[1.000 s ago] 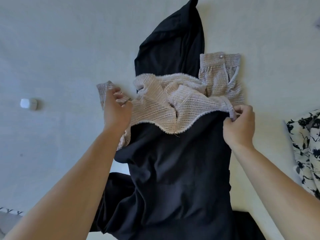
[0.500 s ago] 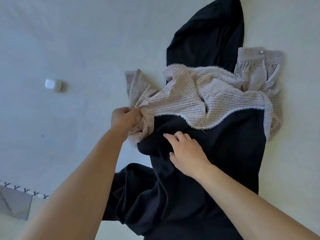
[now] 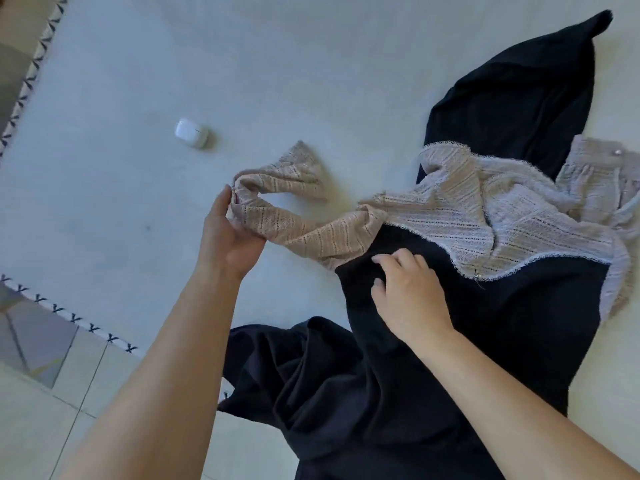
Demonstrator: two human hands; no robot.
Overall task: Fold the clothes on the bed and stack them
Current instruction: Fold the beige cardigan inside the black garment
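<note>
Beige lace top (image 3: pixel 460 216) at centre right, lying across black garment (image 3: pixel 485 323) on bed (image 3: pixel 138 64). Its sleeve (image 3: pixel 294 216) has been drawn out leftward since a moment ago, left hand (image 3: pixel 228 237) fingers clamped on it. Right hand (image 3: pixel 408 296) now pressed on black cloth, fingers loosely bent. Folding judged barely begun.

Both bare forearms reach forward from the bottom of the view. The left hand (image 3: pixel 230 233) is extended to the left, its palm turned inward, fingers and thumb curled round the bunched sleeve of a beige lace-knit top (image 3: pixel 450 216). The right hand (image 3: pixel 407 292) lies palm down, fingers bent, fingertips pressing on a black fabric garment (image 3: pixel 485 341).
</note>
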